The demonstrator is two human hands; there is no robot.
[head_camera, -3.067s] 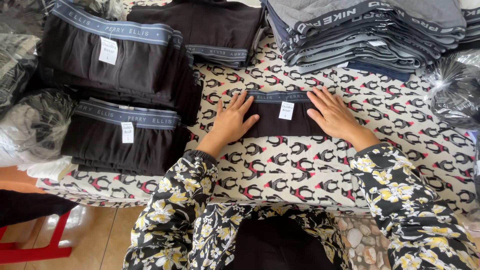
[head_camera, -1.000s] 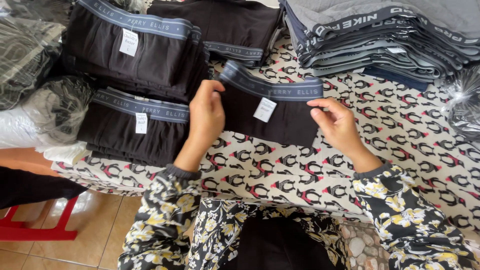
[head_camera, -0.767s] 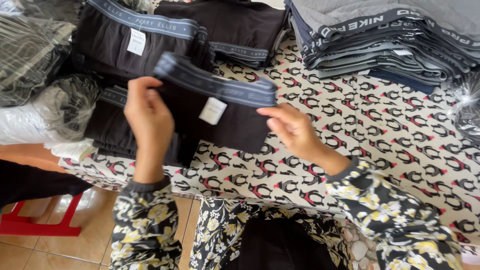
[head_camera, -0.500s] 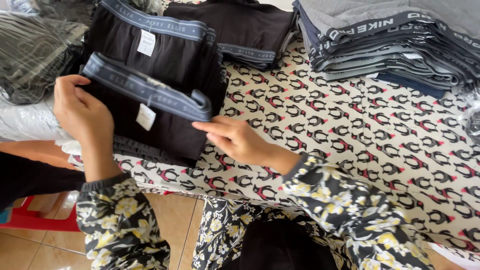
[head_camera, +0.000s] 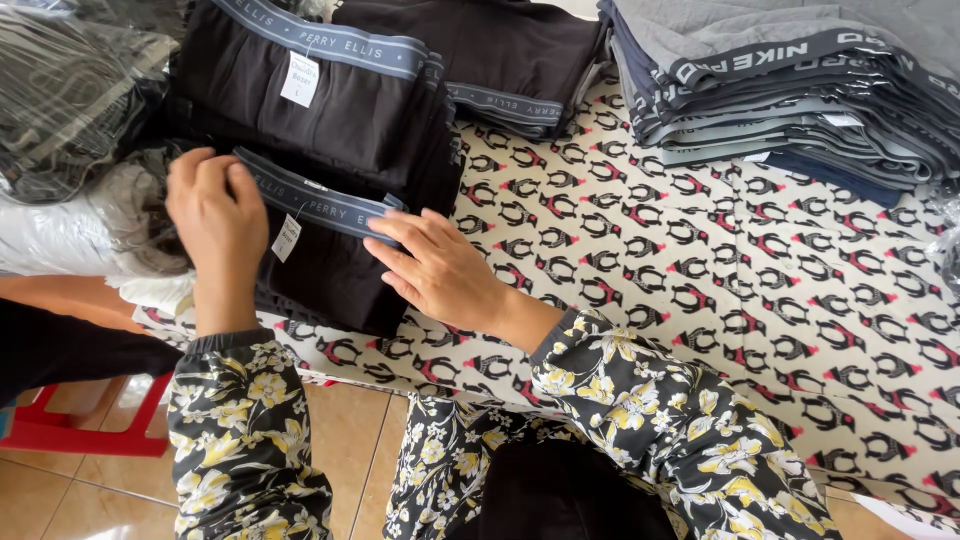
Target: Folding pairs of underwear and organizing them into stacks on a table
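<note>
Both hands, left and right, press flat (fingers spread, gripping nothing) on folded black briefs

Left hand palm down, fingers curled at far left; right hand flat, fingers spread, both forearms angled left.

Both arms are covered in long sleeves of dark, almost black cloth printed all over with cream and yellow flowers and pale leaves, each sleeve ending in a gathered cuff at the wrist. The left hand and the right hand are bare, with no rings, watch or gloves showing. Near the bottom edge the same flowered cloth covers the lap, with a plain black piece between the legs.
</note>
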